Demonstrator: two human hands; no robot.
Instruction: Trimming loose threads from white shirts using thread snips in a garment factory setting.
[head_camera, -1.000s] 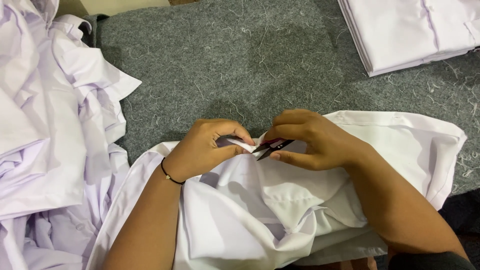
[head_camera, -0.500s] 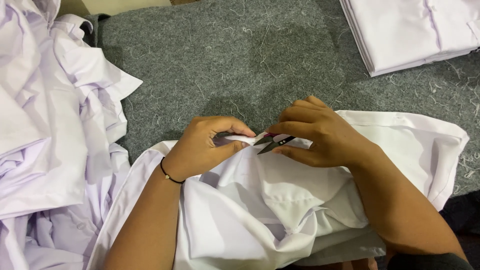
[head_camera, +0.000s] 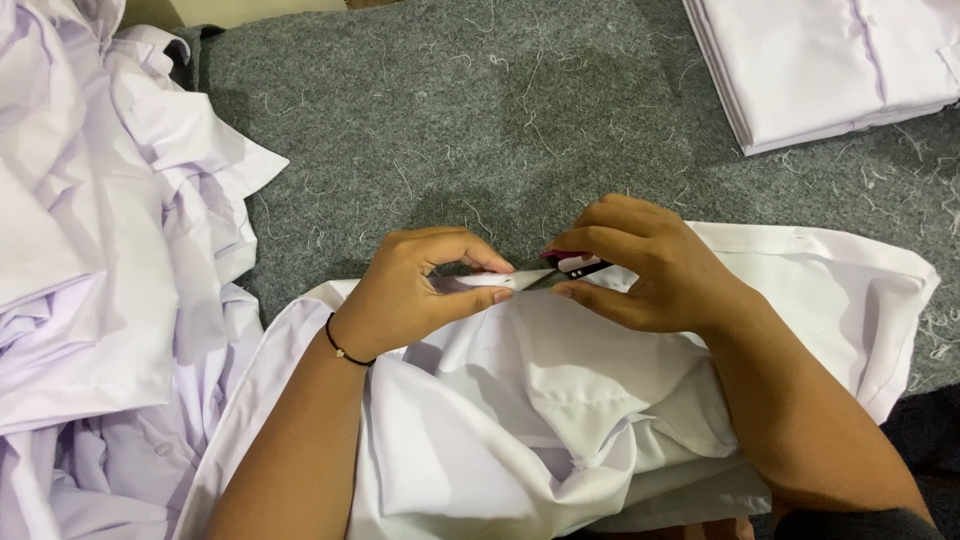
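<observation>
Felt (head_camera: 480, 120), grey and fuzzy, covers the table, with little white threads all over it. A big heap of crumpled white clothes (head_camera: 100, 280) lies on the left. A neat stack of folded white shirts (head_camera: 830, 70) sits at the top right, well apart from the hands. A white shirt (head_camera: 560, 410) is bunched up in the middle, close to the person. The left hand (head_camera: 410, 295) pinches a small bit of the shirt's edge. The right hand (head_camera: 650, 265) is closed around a small thread cutter (head_camera: 577, 266), pink and black, right next to that edge. A thin black bracelet (head_camera: 345, 350) goes around the left wrist.
</observation>
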